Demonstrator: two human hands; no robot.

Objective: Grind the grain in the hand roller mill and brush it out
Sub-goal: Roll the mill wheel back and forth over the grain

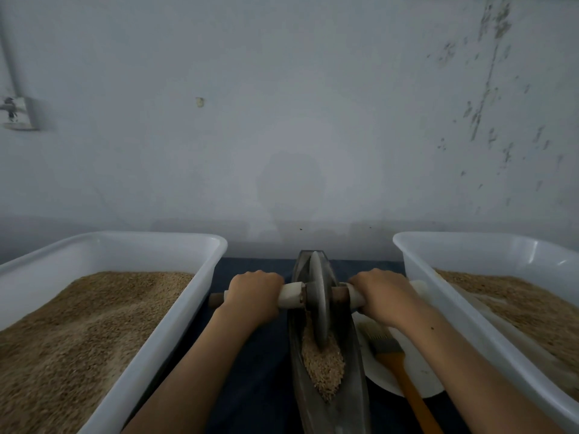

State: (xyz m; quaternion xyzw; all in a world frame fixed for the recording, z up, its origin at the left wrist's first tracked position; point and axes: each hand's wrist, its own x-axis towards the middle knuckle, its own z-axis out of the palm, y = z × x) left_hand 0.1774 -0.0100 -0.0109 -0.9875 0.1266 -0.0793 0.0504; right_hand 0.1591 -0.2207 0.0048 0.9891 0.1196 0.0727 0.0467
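Observation:
A dark boat-shaped mill trough (297, 364) runs away from me at the centre of the table. A grey stone wheel (319, 296) stands on edge in it, on a wooden axle with white grips. My left hand (252, 297) grips the left handle (289, 296); my right hand (383, 297) grips the right one. The wheel sits toward the trough's far end. Brown grain (324, 363) lies heaped in the trough on my side of the wheel. A brush (391, 355) with pale bristles and an orange handle lies on a white plate (419, 380) right of the trough.
Two large white tubs holding brown grain flank the mill, one at the left (175, 314) and one at the right (438, 292). A dark blue cloth (253, 371) covers the table. A pale wall (282, 120) rises close behind.

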